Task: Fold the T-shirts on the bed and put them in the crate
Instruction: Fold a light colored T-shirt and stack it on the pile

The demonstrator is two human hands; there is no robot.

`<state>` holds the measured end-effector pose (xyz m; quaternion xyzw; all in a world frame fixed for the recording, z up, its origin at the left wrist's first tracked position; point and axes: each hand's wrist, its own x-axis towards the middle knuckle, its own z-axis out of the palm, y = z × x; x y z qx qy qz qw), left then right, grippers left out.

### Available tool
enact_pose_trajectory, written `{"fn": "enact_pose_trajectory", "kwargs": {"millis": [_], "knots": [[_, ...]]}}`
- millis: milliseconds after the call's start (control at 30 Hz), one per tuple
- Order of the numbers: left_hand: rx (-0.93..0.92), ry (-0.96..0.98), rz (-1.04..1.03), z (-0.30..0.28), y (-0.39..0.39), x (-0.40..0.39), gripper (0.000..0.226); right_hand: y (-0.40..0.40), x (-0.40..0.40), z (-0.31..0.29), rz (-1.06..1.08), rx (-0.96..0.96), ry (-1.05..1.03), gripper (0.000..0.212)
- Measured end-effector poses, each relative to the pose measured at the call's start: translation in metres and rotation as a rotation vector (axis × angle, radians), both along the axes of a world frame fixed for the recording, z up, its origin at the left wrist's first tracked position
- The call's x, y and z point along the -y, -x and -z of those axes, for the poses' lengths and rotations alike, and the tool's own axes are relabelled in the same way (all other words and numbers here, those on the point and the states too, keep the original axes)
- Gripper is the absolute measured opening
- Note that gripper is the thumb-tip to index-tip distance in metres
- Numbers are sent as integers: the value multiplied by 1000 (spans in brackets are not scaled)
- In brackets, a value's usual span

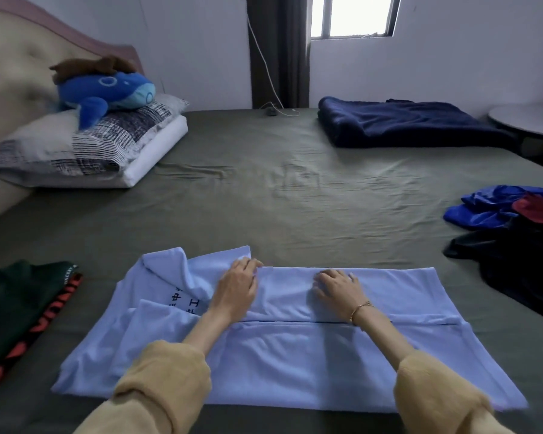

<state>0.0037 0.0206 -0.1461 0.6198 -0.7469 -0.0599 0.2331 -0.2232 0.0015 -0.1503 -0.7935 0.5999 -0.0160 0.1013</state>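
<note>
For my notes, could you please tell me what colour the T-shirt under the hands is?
Light blue T-shirt with dark printed characters, seen in the head view.

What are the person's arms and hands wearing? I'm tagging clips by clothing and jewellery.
Both arms wear loose mustard-yellow sleeves of a soft, fuzzy fabric, pushed up so the forearms are bare. The left hand has nothing on it that shows. The right hand has a thin gold-coloured bracelet at the wrist. No gloves or watch; any rings are too small to tell.

Both hands, left (236, 286) and right (339, 289), flat on a pale blue T-shirt (295, 355) on the bed (264, 198).
</note>
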Motion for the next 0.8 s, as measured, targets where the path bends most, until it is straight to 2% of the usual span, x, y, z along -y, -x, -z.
{"fn": "enact_pose_trajectory", "kwargs": {"millis": [100, 233, 300, 467, 533, 633, 700, 800], "knots": [[-96, -75, -137, -5, -47, -4, 26, -54, 10, -7, 3, 140, -31, 31], [-172, -155, -290, 1, -103, -15, 22, -115, 18, -15, 139, 329, -217, 41], [-212, -219, -302, 4, -121, -18, 22, -134, 24, -15, 252, 419, -260, 38], [-426, -262, -395, 10, -159, -26, 19, -183, 37, -7, 396, 435, -290, 53], [-573, -296, -417, 13, -170, -28, 23, -197, 43, -4, 423, 487, -283, 48], [-850, -451, -406, 16, -182, -35, 30, -212, 40, -11, 392, 815, -271, 28], [-1100, -553, -420, 18, -186, -39, 41, -217, 29, -23, 297, 934, -304, 8], [-1262, -630, -449, 13, -191, -37, 62, -217, 6, -43, 29, 939, -419, 18]]}}
